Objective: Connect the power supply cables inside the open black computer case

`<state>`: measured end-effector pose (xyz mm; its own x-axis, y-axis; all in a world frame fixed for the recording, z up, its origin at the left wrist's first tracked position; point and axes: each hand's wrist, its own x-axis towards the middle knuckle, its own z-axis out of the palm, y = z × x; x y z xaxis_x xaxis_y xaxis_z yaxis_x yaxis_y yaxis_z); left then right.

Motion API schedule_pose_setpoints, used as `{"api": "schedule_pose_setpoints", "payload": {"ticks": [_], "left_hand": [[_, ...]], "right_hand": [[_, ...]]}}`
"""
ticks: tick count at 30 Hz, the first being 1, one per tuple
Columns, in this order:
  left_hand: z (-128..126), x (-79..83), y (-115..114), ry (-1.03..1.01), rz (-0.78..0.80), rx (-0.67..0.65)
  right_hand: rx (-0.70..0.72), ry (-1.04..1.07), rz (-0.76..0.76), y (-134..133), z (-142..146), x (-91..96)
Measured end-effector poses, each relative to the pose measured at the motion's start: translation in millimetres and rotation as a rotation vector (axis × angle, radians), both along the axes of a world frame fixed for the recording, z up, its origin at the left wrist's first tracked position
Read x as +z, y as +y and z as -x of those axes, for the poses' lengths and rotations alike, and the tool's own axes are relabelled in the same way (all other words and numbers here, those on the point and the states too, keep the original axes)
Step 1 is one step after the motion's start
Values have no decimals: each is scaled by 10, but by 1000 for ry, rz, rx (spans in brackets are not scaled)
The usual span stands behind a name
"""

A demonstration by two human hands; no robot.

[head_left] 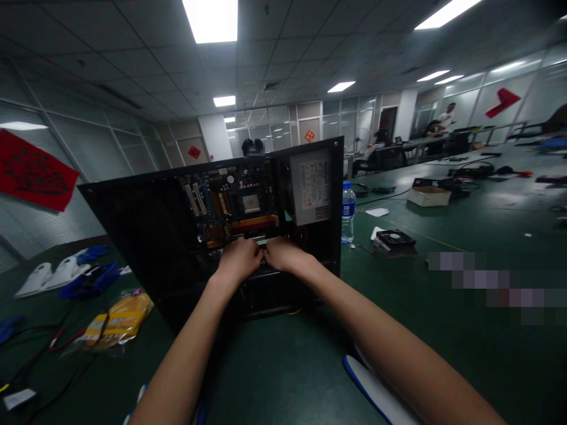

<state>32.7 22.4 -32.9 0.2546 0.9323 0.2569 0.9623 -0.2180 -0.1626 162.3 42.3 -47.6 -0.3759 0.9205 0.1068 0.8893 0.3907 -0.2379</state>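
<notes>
Two hands in, one grip each. Left hand [239,258] and right hand [284,254] sit knuckle to knuckle, fingers curled down at the lower edge of the one motherboard [234,203]. Fingertips hidden, so can't tell if either grip is clamped on anything.

One PC case [133,236], mid-tabletop [283,366], open side facing the person. One power supply [312,186] sits right of the board.

Case walls flank both wrists. One water bottle [348,212] stands just beside the case's right edge, one fan [394,239] near it. One snack bag [117,321] lies front left. Bare green in front and far right.
</notes>
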Motion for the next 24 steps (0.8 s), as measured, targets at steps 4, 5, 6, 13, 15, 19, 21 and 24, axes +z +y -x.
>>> {"api": "schedule_pose_setpoints", "payload": {"ticks": [4,5,6,13,15,19,21,24], "left_hand": [[18,2,6,-29,19,-23],[22,-2,7,-35,23,-26],[26,-8,10,-41,25,-30],[96,-44,131,-332,64,-158],[147,24,131,-466,95,-210],[289,286,-23,-578,82,-319],[357,418,-131,-566,79,-358],[427,549,-246,-468,39,-348]], "right_hand": [[77,-127,137,35,-1,8],[91,-127,147,41,0,9],[96,-117,148,46,1,6],[45,276,-31,101,-18,-52],[85,454,-77,109,-12,-39],[170,880,-238,96,24,4],[227,1036,-315,82,39,11],[324,1175,-387,59,51,3]]}}
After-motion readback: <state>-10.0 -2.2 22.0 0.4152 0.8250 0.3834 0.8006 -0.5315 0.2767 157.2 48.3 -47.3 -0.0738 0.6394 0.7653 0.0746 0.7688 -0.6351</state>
